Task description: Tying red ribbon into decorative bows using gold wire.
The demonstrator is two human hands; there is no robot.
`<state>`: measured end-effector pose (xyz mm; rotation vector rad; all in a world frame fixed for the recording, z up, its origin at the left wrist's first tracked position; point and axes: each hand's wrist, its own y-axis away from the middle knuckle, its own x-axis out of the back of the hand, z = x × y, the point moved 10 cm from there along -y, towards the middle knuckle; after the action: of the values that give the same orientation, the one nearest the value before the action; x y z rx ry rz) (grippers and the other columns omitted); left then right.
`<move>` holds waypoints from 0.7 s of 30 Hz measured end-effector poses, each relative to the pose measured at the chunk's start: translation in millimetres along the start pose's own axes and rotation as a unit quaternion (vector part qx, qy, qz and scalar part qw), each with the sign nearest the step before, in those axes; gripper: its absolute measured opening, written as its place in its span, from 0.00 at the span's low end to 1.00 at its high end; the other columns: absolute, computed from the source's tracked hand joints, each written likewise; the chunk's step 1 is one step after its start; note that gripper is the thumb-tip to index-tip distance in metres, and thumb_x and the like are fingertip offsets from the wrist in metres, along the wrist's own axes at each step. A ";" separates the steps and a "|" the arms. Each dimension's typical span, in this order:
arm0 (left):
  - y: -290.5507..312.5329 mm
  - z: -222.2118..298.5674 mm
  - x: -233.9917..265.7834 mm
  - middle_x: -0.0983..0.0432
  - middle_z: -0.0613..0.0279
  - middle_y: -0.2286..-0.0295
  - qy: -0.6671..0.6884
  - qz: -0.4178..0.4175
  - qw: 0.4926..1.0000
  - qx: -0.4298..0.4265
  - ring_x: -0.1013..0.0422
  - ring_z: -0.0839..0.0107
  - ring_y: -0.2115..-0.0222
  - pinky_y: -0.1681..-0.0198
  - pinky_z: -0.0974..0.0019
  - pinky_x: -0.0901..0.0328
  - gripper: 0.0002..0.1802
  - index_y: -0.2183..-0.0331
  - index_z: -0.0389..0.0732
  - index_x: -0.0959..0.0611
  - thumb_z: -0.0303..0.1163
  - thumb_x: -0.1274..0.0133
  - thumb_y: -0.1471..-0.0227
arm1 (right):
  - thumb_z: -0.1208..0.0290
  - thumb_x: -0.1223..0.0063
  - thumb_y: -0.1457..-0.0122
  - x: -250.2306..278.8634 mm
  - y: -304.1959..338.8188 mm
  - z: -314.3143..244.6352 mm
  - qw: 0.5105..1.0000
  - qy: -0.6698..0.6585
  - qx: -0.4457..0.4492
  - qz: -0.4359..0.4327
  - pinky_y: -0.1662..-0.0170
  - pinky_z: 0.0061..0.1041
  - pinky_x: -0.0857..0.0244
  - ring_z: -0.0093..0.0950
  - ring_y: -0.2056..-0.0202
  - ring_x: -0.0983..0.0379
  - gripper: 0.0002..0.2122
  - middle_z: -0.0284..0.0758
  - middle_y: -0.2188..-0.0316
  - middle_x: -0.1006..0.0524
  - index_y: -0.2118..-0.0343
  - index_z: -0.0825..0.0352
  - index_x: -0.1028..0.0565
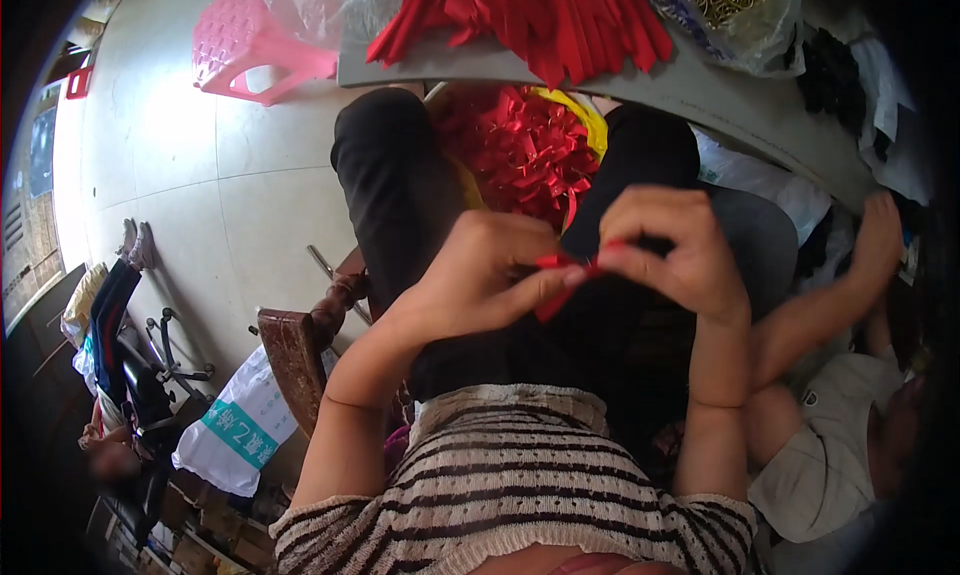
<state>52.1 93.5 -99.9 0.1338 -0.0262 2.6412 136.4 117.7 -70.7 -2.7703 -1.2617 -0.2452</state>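
Above my lap, both hands pinch a short piece of red ribbon [551, 307]. My left hand [487, 275] grips it between thumb and fingertips, with a red end hanging below the thumb. Close beside it, my right hand [675, 247] has its thumb and fingers closed on the ribbon's other part. Whether the ribbon is knotted there is hidden by the fingers. Between my knees stands a container with a yellow liner [592, 125], filled with a heap of small red ribbon bows [520, 153].
Long red ribbon strips [540, 20] hang over the edge of a grey table [740, 105]. A clear bag of gold-coloured ties [735, 5] lies on it. A pink plastic stool [265, 40] stands left. Close on my right, a co-worker's arm [825, 300] reaches toward the table.
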 end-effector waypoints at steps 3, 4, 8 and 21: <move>-6.1 -12.8 6.9 0.32 0.61 0.84 -0.291 0.058 0.955 -0.015 0.31 0.62 0.82 0.81 0.63 0.39 0.14 0.85 0.40 0.25 0.37 0.42 0.57 | 0.78 0.41 0.54 50.8 -3.2 2.0 0.951 0.201 -0.012 0.234 0.74 0.19 0.38 0.23 0.78 0.31 0.05 0.34 0.78 0.28 0.75 0.70 0.27; -8.6 -17.1 5.7 0.31 0.64 0.83 -0.346 0.065 0.936 -0.023 0.29 0.63 0.81 0.81 0.62 0.37 0.14 0.84 0.43 0.23 0.41 0.43 0.58 | 0.79 0.41 0.54 57.4 -6.5 -2.1 0.931 0.246 0.009 0.269 0.74 0.19 0.38 0.23 0.78 0.31 0.05 0.34 0.77 0.28 0.75 0.70 0.27; -15.4 -43.2 2.0 0.28 0.65 0.78 -0.419 0.050 0.906 0.019 0.29 0.65 0.81 0.81 0.65 0.36 0.10 0.77 0.43 0.19 0.38 0.40 0.60 | 0.77 0.42 0.53 71.5 -24.8 -15.4 0.856 0.361 0.077 0.362 0.74 0.23 0.35 0.28 0.77 0.29 0.05 0.34 0.74 0.27 0.72 0.68 0.26; -21.8 -8.2 24.1 0.27 0.59 0.79 -0.156 0.137 0.978 -0.033 0.28 0.65 0.81 0.79 0.67 0.36 0.10 0.77 0.39 0.19 0.35 0.46 0.51 | 0.72 0.40 0.54 66.2 -40.6 -18.8 0.790 0.512 0.064 0.330 0.76 0.30 0.39 0.35 0.78 0.31 0.09 0.34 0.79 0.31 0.80 0.66 0.31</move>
<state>40.7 124.5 -105.8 0.5578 -0.2536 2.8601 146.5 190.6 -39.6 -2.1146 -0.0254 -1.2726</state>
